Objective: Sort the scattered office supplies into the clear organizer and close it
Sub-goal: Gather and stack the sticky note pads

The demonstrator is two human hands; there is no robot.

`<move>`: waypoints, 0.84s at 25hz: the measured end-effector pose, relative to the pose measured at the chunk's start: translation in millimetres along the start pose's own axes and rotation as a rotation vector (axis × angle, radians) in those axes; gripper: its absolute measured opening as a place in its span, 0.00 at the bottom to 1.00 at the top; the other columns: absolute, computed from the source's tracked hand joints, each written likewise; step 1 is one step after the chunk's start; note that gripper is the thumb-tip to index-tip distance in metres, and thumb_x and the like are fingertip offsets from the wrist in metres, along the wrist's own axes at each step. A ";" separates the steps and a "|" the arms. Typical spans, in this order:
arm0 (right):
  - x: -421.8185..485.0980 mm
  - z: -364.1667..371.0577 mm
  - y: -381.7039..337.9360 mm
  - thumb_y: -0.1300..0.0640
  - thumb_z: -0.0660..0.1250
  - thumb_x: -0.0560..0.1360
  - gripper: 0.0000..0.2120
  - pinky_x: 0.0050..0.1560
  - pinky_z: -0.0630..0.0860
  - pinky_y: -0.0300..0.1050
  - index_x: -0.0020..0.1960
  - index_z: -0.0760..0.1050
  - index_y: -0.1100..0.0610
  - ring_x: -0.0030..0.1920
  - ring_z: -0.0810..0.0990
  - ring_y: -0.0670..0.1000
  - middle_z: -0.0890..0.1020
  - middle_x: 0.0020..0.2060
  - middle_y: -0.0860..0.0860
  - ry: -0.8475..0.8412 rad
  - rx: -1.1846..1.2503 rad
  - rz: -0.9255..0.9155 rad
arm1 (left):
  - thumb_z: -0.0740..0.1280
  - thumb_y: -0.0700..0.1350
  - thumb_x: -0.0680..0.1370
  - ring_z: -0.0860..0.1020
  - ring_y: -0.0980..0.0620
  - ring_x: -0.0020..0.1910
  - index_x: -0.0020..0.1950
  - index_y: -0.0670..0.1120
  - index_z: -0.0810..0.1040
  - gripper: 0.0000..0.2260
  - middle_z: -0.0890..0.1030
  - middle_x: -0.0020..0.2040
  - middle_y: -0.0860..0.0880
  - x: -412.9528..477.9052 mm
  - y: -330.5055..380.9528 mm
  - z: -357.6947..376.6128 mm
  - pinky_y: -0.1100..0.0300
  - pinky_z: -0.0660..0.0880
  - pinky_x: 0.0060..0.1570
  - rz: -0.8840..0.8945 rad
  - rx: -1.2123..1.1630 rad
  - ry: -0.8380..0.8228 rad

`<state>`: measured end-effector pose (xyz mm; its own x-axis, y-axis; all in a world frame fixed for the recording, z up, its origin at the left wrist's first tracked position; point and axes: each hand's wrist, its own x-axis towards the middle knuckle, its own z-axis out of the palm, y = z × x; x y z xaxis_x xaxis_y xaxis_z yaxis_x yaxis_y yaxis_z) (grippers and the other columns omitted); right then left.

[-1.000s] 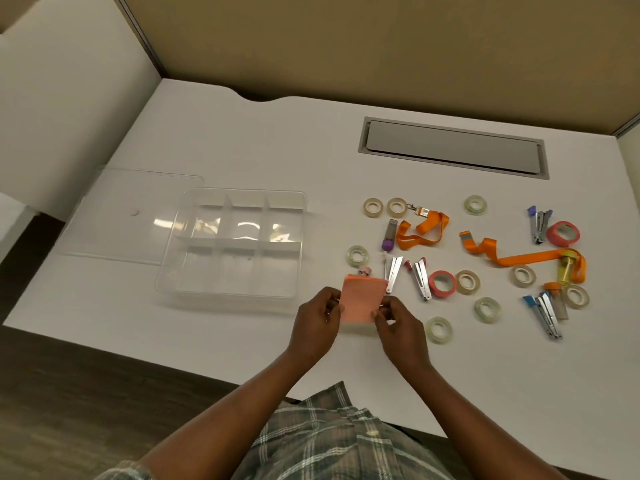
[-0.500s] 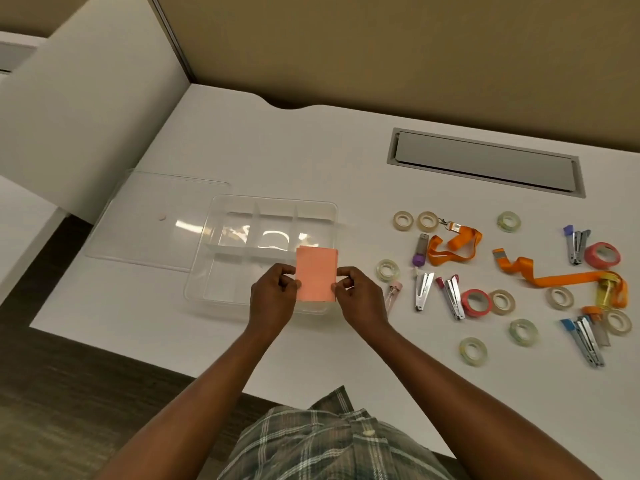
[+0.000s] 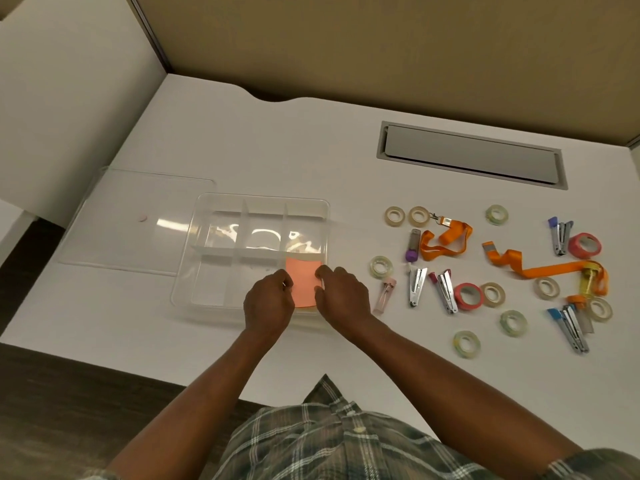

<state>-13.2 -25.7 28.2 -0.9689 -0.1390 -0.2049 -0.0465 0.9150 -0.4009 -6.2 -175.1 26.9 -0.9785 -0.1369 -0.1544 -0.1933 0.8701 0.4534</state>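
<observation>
A clear divided organizer point(image 3: 207, 216) sits open on the white desk, its flat lid point(image 3: 114, 216) lying to its left. A salmon-pink pad of sticky notes point(image 3: 302, 280) lies in the organizer's near right compartment. My left hand point(image 3: 267, 303) pinches the pad's left edge and my right hand point(image 3: 341, 294) holds its right edge. To the right lie scattered supplies: several clear tape rolls point(image 3: 381, 265), small staplers point(image 3: 417, 284), red tape rolls point(image 3: 468, 295) and two orange lanyards point(image 3: 446, 241).
A grey cable hatch point(image 3: 471, 157) is set into the desk at the back right. A tan partition wall runs along the far edge and a white panel stands at the left. The desk's near edge drops to dark floor.
Both hands carried the pink pad leftward from the desk beside the staplers, over the organizer, and lowered it into the near right compartment. The camera view shifted too.
</observation>
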 end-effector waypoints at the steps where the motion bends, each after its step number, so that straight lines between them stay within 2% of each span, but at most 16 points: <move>1: -0.9 1.5 0.0 0.51 0.62 0.79 0.17 0.48 0.77 0.50 0.66 0.72 0.53 0.49 0.80 0.58 0.79 0.51 0.56 -0.022 -0.040 -0.010 | 0.65 0.40 0.78 0.81 0.46 0.38 0.49 0.46 0.81 0.06 0.84 0.41 0.48 0.7 -0.5 1.2 0.58 0.74 0.36 0.034 0.060 -0.017; 5: -7.6 5.9 -2.6 0.52 0.60 0.81 0.17 0.48 0.76 0.48 0.68 0.71 0.56 0.49 0.80 0.58 0.80 0.52 0.56 -0.063 -0.102 -0.049 | 0.69 0.39 0.74 0.76 0.47 0.29 0.40 0.45 0.83 0.04 0.80 0.32 0.47 -1.7 -0.3 5.8 0.60 0.65 0.31 0.166 0.402 -0.081; 7: -9.0 7.2 -1.4 0.52 0.60 0.81 0.17 0.46 0.75 0.47 0.67 0.71 0.57 0.47 0.81 0.57 0.81 0.50 0.56 -0.068 -0.126 -0.073 | 0.70 0.40 0.74 0.75 0.48 0.30 0.38 0.44 0.82 0.05 0.78 0.32 0.46 -5.0 -0.6 9.8 0.59 0.62 0.32 0.211 0.519 -0.086; 10: -10.5 8.3 3.1 0.52 0.59 0.82 0.14 0.44 0.75 0.46 0.63 0.74 0.58 0.43 0.81 0.56 0.82 0.46 0.55 -0.105 -0.166 -0.077 | 0.68 0.43 0.77 0.78 0.46 0.37 0.43 0.43 0.84 0.07 0.81 0.41 0.44 -8.1 1.6 13.3 0.57 0.66 0.36 0.279 0.558 -0.120; 12: -12.1 9.0 6.9 0.53 0.58 0.82 0.13 0.42 0.73 0.44 0.61 0.75 0.58 0.42 0.81 0.54 0.83 0.46 0.54 -0.157 -0.178 -0.067 | 0.64 0.47 0.81 0.79 0.44 0.49 0.50 0.44 0.84 0.11 0.81 0.54 0.43 -9.1 4.6 16.2 0.53 0.72 0.46 0.297 0.561 -0.165; 14: -13.0 7.3 9.9 0.54 0.59 0.82 0.14 0.41 0.71 0.43 0.64 0.74 0.58 0.44 0.82 0.54 0.83 0.48 0.55 -0.199 -0.171 -0.052 | 0.59 0.51 0.82 0.76 0.42 0.59 0.56 0.45 0.83 0.15 0.77 0.64 0.43 -9.4 8.7 18.8 0.51 0.72 0.55 0.285 0.585 -0.210; 17: -13.4 1.3 13.0 0.53 0.59 0.82 0.17 0.42 0.71 0.44 0.69 0.71 0.57 0.47 0.82 0.55 0.83 0.52 0.55 -0.214 -0.141 -0.071 | 0.57 0.55 0.83 0.73 0.42 0.65 0.59 0.46 0.82 0.18 0.74 0.68 0.44 -9.3 14.4 17.8 0.48 0.69 0.61 0.258 0.614 -0.240; 21: -22.5 -8.1 22.3 0.49 0.56 0.83 0.22 0.49 0.77 0.47 0.76 0.63 0.51 0.53 0.82 0.57 0.82 0.59 0.56 -0.188 -0.055 -0.118 | 0.60 0.54 0.81 0.73 0.40 0.65 0.58 0.46 0.82 0.17 0.76 0.66 0.43 -17.0 19.7 16.0 0.44 0.66 0.63 0.246 0.615 -0.197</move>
<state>5.6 0.9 31.1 -0.8940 -0.3093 -0.3242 -0.1745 0.9067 -0.3839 7.8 -148.1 24.4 -0.9459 0.1369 -0.2942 0.1657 0.9833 -0.0750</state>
